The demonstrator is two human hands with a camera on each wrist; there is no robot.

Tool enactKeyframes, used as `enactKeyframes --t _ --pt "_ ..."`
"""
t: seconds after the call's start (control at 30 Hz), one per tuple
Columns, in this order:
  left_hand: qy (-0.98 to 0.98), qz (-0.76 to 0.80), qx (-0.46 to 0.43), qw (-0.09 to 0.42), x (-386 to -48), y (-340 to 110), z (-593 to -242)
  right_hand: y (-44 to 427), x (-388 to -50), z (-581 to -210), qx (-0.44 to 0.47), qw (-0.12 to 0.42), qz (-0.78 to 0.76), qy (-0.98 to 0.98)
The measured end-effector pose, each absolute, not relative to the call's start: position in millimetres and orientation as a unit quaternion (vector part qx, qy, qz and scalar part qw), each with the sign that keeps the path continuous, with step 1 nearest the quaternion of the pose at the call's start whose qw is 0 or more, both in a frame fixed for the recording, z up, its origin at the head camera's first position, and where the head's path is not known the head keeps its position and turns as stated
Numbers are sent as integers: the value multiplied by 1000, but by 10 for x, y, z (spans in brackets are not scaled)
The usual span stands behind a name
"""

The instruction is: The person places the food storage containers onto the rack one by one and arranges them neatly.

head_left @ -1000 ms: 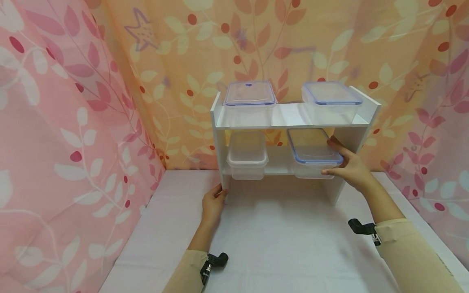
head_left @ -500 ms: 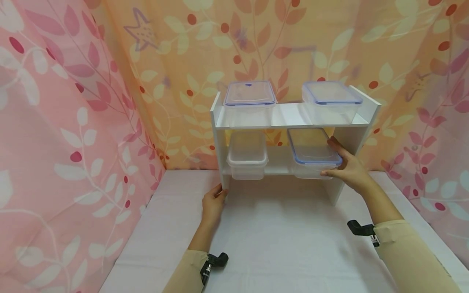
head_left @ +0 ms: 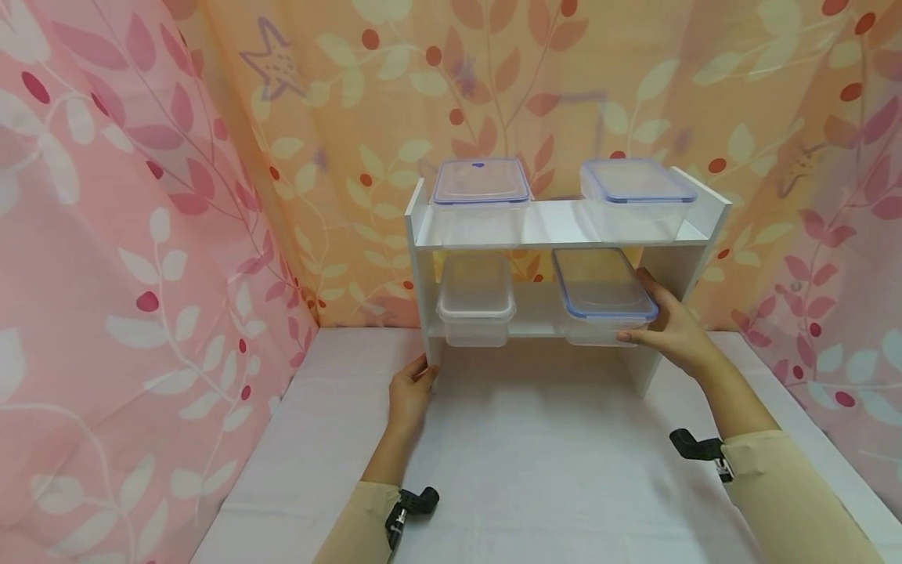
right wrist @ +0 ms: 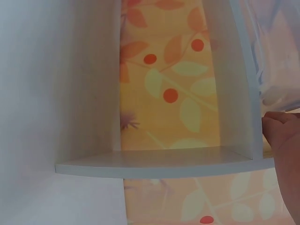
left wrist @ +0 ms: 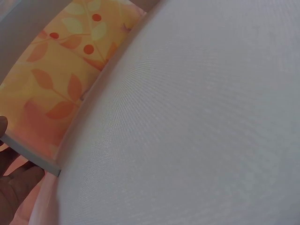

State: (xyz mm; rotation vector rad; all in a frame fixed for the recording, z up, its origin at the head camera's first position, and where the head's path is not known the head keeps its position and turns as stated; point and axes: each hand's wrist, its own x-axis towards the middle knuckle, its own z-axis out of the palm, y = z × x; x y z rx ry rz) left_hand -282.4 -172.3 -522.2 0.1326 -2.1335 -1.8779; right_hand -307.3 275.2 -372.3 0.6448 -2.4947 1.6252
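In the head view a white two-tier shelf (head_left: 557, 223) stands on the table. My left hand (head_left: 410, 392) pinches the lower front edge of its left side panel (left wrist: 33, 157), with the thumb on one side and fingers on the other. On the lower tier, at right, sits a clear food container (head_left: 606, 286) with a blue-edged lid. My right hand (head_left: 676, 325) holds its front right corner, thumb at the front and fingers along the right side. Left of it is a clear container with a plain lid (head_left: 477, 294). The right wrist view shows my right hand (right wrist: 286, 145) only partly.
Two more blue-edged containers stand on the upper tier, one at left (head_left: 481, 196) and one at right (head_left: 637, 192). A white cloth (head_left: 535, 462) covers the table. Floral curtains hang behind (head_left: 338, 157) and at both sides.
My right fingertips have shifted slightly outward at the container's right edge, and the container has barely moved left. My left hand and the shelf stay in place.
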Motion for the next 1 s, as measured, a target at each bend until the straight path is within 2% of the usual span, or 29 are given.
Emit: enactKeyframes --t 0.13,0.37,1.0 --pt "-744 -650 45 148 -2820 -1726 -5199 2748 -3029 -3719 214 51 540 -813" --pt "-753 -640 42 146 -2808 -1734 -5176 2701 -2905 -3702 197 102 490 -843" --pt "-748 -646 50 142 -2829 -1736 -5221 2694 -2626 -3771 149 178 460 -857"
